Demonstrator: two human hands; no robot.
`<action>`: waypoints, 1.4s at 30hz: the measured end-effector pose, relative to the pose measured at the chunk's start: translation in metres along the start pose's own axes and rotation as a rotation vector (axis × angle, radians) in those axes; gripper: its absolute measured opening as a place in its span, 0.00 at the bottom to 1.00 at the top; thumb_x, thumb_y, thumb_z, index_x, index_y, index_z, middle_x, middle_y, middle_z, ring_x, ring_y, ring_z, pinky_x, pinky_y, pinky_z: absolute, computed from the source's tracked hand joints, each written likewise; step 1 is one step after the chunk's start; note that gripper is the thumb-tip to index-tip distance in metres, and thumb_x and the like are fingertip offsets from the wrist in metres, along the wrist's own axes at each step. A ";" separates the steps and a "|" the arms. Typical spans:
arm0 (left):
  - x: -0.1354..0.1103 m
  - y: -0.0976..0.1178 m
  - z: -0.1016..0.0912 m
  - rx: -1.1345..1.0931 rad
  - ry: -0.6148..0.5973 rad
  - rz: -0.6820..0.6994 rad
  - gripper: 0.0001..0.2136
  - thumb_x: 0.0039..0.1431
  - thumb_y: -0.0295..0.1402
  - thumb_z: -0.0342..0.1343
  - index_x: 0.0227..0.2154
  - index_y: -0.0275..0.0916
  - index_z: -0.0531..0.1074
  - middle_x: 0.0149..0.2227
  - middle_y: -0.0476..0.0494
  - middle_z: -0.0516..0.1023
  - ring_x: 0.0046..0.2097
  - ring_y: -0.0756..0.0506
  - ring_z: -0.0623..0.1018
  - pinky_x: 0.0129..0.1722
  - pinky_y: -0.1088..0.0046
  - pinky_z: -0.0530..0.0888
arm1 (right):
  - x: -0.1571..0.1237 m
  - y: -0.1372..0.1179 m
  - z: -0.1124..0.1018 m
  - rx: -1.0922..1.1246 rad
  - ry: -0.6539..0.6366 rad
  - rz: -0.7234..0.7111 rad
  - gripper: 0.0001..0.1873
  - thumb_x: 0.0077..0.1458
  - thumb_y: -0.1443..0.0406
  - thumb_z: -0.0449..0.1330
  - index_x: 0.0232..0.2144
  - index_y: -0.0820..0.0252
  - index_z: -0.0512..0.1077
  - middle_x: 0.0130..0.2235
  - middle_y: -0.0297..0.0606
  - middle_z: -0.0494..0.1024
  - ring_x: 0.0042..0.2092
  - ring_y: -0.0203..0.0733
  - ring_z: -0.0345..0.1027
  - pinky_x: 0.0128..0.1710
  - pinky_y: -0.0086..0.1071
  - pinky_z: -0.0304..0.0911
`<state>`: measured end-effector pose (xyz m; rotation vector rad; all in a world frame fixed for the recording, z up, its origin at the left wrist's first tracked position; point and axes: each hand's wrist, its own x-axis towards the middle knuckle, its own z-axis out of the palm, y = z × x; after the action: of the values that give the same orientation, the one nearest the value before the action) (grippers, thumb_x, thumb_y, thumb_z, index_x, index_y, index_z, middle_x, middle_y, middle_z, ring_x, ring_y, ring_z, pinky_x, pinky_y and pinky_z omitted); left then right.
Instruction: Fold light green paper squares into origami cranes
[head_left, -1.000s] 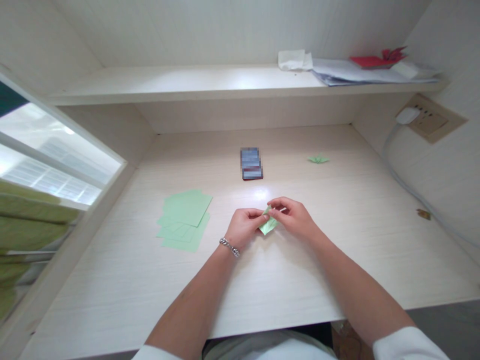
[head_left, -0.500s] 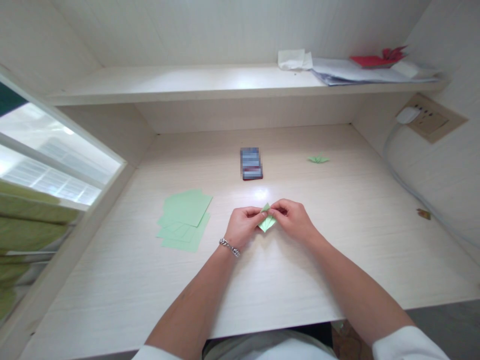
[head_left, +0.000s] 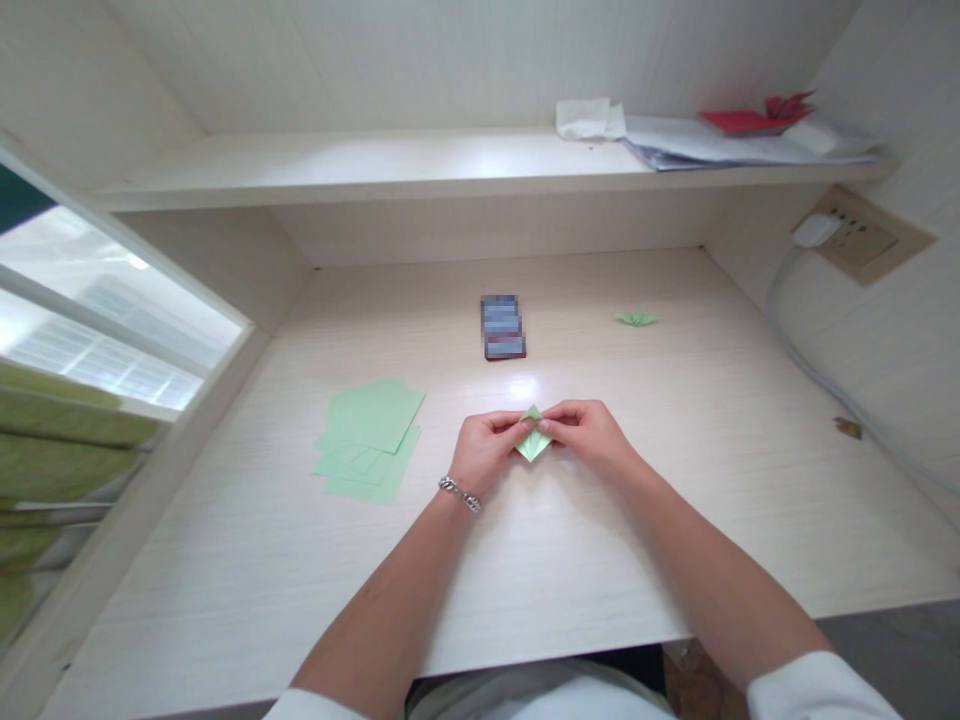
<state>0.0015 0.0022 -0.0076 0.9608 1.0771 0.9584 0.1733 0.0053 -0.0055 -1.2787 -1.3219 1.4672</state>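
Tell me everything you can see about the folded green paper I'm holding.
The paper is small, light green and roughly diamond-shaped, with one point toward you and one away. It looks thin and is folded, with crease lines and paler, shinier patches on its near part. Your left grip and right grip pinch it from either side, thumbs on top, partly hiding its sides. It is over the middle of the desk; whether it touches the surface isn't clear.
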 end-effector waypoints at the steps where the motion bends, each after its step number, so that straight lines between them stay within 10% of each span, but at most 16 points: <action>1: 0.000 0.000 0.000 -0.007 -0.009 0.000 0.16 0.44 0.39 0.66 0.35 0.34 0.80 0.34 0.40 0.81 0.32 0.46 0.77 0.30 0.72 0.73 | 0.000 0.000 0.000 0.045 0.001 0.015 0.14 0.43 0.59 0.66 0.32 0.63 0.78 0.29 0.39 0.80 0.30 0.40 0.73 0.31 0.31 0.67; 42: -0.003 0.009 0.002 -0.116 -0.037 0.003 0.13 0.44 0.33 0.65 0.34 0.33 0.77 0.30 0.42 0.79 0.31 0.47 0.77 0.32 0.70 0.76 | -0.002 -0.008 0.003 0.296 0.129 0.076 0.13 0.32 0.65 0.71 0.26 0.62 0.76 0.25 0.34 0.75 0.27 0.34 0.67 0.28 0.28 0.63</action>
<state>0.0017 0.0013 0.0021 0.8815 0.9782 0.9910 0.1698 0.0035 0.0027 -1.2159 -0.9412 1.5398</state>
